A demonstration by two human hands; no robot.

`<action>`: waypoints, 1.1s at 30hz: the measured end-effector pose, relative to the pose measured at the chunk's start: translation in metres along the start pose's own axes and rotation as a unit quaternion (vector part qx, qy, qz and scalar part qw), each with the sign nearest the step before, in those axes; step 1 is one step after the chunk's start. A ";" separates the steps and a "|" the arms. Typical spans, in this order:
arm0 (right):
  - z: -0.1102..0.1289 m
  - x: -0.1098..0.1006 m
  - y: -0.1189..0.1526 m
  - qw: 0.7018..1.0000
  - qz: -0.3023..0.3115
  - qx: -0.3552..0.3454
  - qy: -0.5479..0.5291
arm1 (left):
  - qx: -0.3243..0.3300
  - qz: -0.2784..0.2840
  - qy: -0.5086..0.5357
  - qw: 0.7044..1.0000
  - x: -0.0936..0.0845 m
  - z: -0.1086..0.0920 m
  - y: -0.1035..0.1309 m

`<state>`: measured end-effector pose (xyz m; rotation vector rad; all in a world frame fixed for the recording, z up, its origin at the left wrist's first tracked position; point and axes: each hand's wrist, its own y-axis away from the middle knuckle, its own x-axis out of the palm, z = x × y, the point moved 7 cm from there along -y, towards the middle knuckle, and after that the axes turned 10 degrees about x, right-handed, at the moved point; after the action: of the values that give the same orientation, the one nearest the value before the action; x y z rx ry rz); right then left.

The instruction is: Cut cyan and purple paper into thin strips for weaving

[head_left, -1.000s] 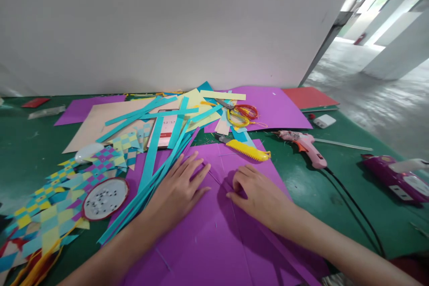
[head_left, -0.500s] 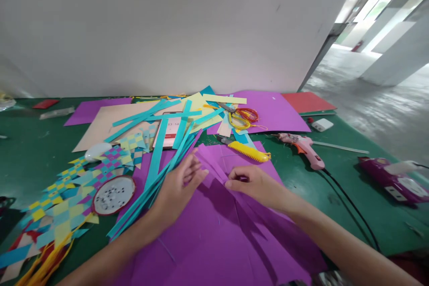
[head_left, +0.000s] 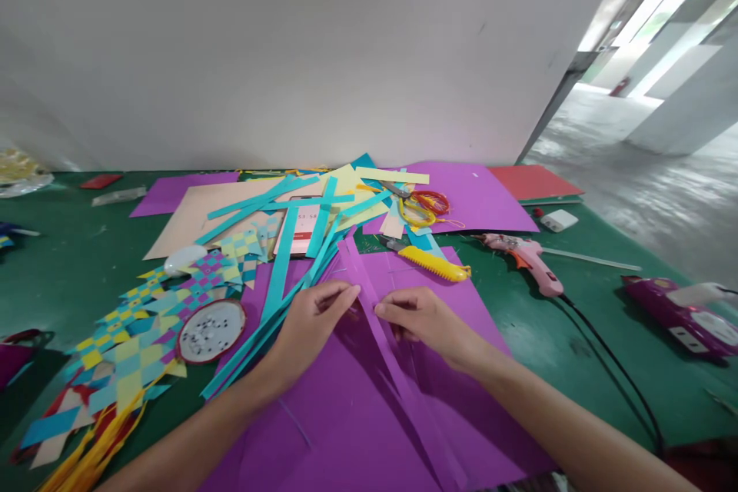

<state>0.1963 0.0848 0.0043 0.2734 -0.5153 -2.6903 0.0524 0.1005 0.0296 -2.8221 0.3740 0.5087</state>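
Observation:
A long purple paper strip (head_left: 395, 369) stands raised at a slant over the large purple sheets (head_left: 323, 430). My left hand (head_left: 308, 327) is closed, its thumb and forefinger pinching the strip's left edge. From the other side my right hand (head_left: 423, 323) pinches the same strip slightly lower down, thumb on top and fingers curled beneath. A bundle of teal paper strips (head_left: 247, 357) lies beside my left wrist. Beyond my right hand rests a yellow utility knife (head_left: 435, 263) on the purple sheet's far edge.
Scissors (head_left: 423, 207) lie among loose strips at the back, near a phone (head_left: 303, 227). Woven paper pieces (head_left: 138, 350) and a round dish of small beads (head_left: 211, 330) are left. A pink glue gun (head_left: 533, 261), its cord and a purple power strip (head_left: 680, 315) are right.
My left fingers have closed onto the strip, having been apart from it. My right hand has shifted a little left along it. The whole view has shifted slightly.

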 end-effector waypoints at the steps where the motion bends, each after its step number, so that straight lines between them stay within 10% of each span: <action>1: 0.001 -0.001 0.000 1.000 -0.006 -0.004 -0.002 | 0.000 0.002 0.003 1.000 0.000 0.000 0.000; 33: 0.002 0.003 0.000 0.997 -0.072 -0.025 0.011 | -0.019 0.014 0.100 0.995 0.007 -0.005 0.008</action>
<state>0.1929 0.0838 0.0063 0.3386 -0.4362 -2.8320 0.0579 0.0898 0.0301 -2.9170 0.4460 0.2416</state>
